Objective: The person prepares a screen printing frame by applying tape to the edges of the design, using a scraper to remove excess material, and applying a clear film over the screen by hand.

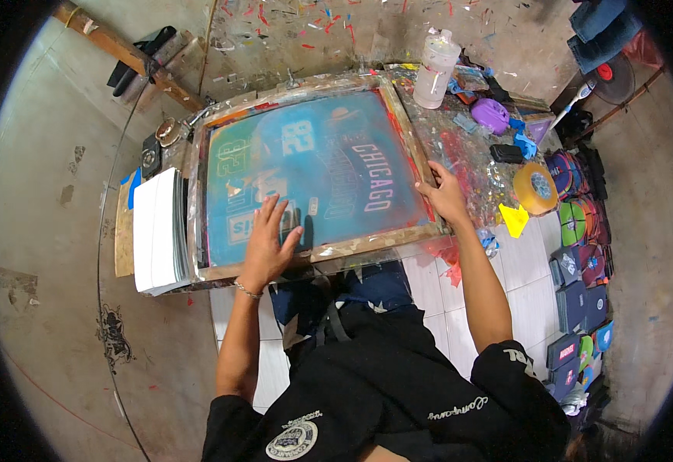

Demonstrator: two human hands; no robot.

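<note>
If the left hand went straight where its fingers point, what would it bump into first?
The left hand would probably cross the blue screen and meet the far frame rail, though whether it touches the screen now is hard to tell.

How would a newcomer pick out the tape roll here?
Find the large blue screen, then go right, past the right hand, to the paint-stained bench's edge. There, just above a yellow scrap in the picture, is the tape roll: its thick amber ring sets it apart.

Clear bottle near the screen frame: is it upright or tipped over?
Upright: the bottle stands with its narrow neck uppermost.
</note>
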